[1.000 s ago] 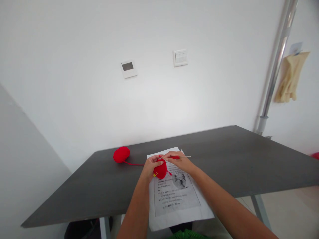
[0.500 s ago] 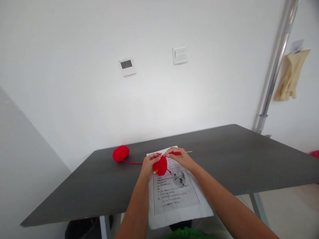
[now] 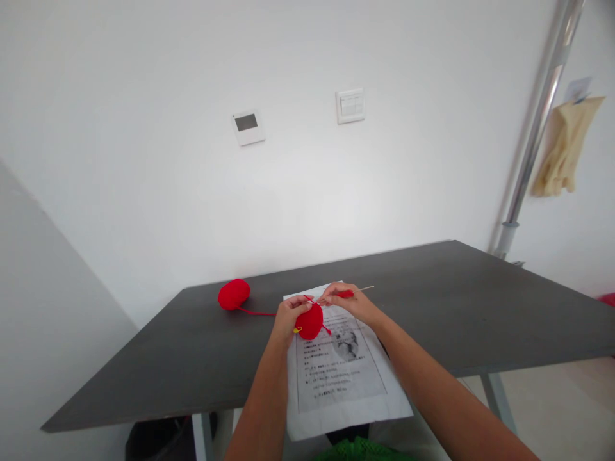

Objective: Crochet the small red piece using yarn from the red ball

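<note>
My left hand (image 3: 287, 315) pinches a small round red crochet piece (image 3: 310, 321) with a yellow marker at its lower left. A red strand runs from it leftwards to a red yarn ball (image 3: 234, 294) lying on the dark grey table (image 3: 480, 301). My right hand (image 3: 349, 302) is closed on a crochet hook (image 3: 353, 292) with a red handle and a thin metal shaft pointing right, close against the top of the piece. Both hands hover over a printed paper sheet (image 3: 343, 378).
The paper sheet overhangs the table's near edge. A white wall with a small screen panel (image 3: 248, 127) and a light switch (image 3: 350, 105) stands behind. A metal pole (image 3: 538, 121) and hanging cream gloves (image 3: 564, 150) are at the right. Something green (image 3: 358, 452) shows below.
My hands and the crochet piece stayed nearly in place. The hook's free end tilted slightly upwards, and the view shifted a little.
</note>
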Motion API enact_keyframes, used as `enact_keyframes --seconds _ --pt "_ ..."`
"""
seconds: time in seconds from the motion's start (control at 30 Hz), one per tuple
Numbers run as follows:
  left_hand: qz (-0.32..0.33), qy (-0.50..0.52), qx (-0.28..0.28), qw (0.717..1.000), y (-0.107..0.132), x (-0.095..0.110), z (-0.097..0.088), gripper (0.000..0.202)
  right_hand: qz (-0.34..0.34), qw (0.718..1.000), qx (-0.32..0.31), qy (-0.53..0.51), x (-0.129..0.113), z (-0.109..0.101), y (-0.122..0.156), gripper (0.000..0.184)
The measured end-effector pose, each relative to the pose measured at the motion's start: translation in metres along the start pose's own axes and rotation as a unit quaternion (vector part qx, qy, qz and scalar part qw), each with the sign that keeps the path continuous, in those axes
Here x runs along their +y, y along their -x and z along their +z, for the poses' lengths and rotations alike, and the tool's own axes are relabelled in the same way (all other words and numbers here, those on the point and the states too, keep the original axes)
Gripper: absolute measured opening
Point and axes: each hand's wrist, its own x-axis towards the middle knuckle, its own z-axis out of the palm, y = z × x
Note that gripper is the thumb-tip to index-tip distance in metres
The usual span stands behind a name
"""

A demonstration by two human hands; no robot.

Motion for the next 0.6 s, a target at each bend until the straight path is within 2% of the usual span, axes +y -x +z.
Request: enact_keyframes --seconds 0.33,0.6 --pt "0.012 -0.030 0.007 0.999 -0.0028 -0.0044 -0.0020 0.027 -0.015 0.999 -0.030 0.035 0.0056 -0.0039 -0.0003 0.017" --pt "0.029 -0.049 0.015 0.998 -0.0029 -0.0045 -0.0001 0.028 -0.029 0.994 -0.005 0.104 0.0001 0.0001 0.0010 0.014"
